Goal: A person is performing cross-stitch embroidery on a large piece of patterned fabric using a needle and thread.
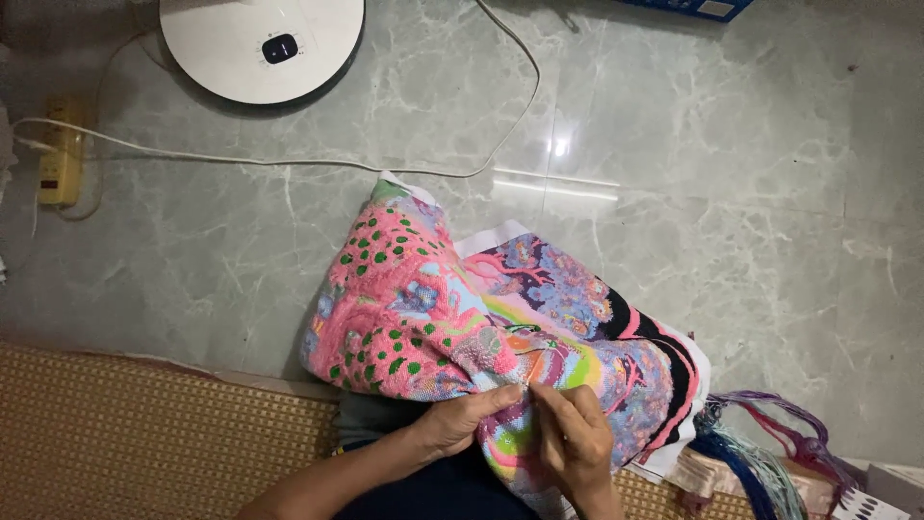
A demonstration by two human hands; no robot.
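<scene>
Canvas: I saw the embroidered canvas [452, 308] running long from the white disc [262, 46] toward my lap.
Hands: left hand [462, 419] gripped its fold; right hand [573, 438] pinched it.
Room: bare floor [751, 193] beyond its far edge.

Glossy grey-green marble floor [731, 173], woven mat [144, 433], white cable [289, 161].

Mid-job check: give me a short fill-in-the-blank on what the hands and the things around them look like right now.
1. Both hands, left hand and right hand, pinch the colourful ____.
2. The floor under the cloth is pale ____.
3. The white cord runs from the yellow ____ at far left.
4. Loose threads lie to the cloth's ____.

Missing: cloth; marble; power strip; right
</scene>
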